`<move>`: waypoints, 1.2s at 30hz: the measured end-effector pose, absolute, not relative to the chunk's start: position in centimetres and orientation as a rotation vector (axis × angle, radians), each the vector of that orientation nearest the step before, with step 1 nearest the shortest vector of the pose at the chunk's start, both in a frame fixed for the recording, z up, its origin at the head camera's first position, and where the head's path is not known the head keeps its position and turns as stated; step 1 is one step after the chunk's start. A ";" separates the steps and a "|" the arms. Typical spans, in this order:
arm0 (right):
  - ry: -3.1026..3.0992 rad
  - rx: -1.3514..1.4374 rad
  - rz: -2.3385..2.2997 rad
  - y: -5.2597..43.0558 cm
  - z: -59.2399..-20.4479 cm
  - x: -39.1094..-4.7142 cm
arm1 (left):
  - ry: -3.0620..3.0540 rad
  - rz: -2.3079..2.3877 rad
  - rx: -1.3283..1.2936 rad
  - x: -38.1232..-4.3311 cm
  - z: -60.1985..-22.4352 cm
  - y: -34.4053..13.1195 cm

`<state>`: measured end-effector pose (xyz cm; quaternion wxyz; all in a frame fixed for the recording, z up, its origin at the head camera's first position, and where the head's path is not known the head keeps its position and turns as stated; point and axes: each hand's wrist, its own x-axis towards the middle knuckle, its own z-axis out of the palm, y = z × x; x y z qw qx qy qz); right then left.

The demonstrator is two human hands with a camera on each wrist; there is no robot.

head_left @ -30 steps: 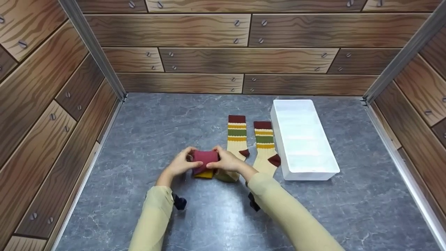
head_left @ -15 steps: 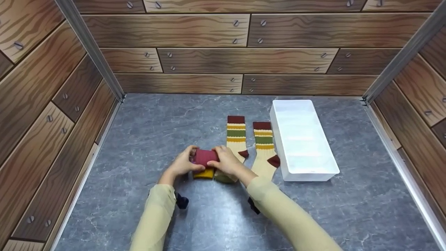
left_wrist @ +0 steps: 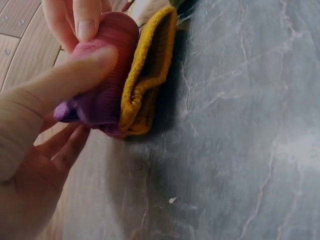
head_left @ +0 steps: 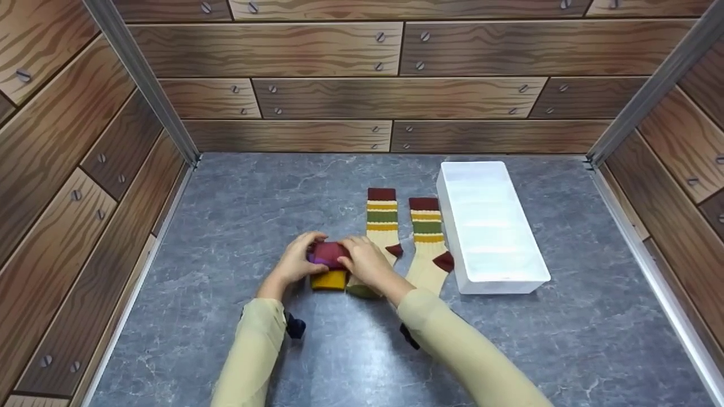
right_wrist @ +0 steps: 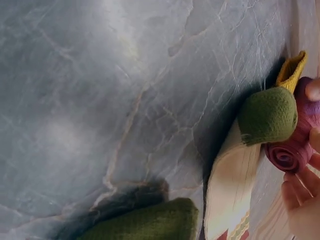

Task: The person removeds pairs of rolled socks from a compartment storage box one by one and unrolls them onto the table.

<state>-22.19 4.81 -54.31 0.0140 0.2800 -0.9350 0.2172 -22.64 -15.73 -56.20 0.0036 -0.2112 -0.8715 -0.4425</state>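
Observation:
Both hands hold a rolled-up maroon and purple sock [head_left: 330,252] low over the grey surface, with its mustard-yellow cuff [left_wrist: 150,70] sticking out on the near side. My left hand [head_left: 293,263] grips the roll's left end, thumb across the near face and fingers behind. At the other end, the fingers and thumb of my right hand [head_left: 370,263] curl round it. A spiral of wound fabric shows in the right wrist view. Just right of the roll lies a cream striped sock [head_left: 382,217] with a green toe [right_wrist: 270,115], partly covered by the right forearm in the head view.
A second striped sock [head_left: 428,226] lies flat further right, its toe behind the right sleeve. Close beside it stands a long white box [head_left: 505,287] with crosswise dividers. Wood-patterned walls [head_left: 328,96] enclose the back and both sides.
The sock roll has turned between the hands, showing a purple patch at its left and more of the yellow cuff. The right hand's fingers have shifted left over it.

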 end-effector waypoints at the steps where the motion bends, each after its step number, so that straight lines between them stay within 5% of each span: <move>1: -2.904 0.879 0.692 4.9 -54.4 -22.1 | -2.729 -1.411 -0.636 -22.8 -56.3 -15.7; 9: -2.706 0.953 0.690 4.7 -55.5 -20.3 | -2.771 -1.520 -0.476 -23.7 -56.6 -15.7; 18: -2.650 1.293 0.446 3.6 -56.7 -17.5 | -2.710 -1.343 -0.603 -24.1 -56.6 -15.1; 36: -2.577 1.327 0.472 3.7 -57.3 -17.5 | -2.838 -1.021 -0.633 -25.4 -55.7 -14.1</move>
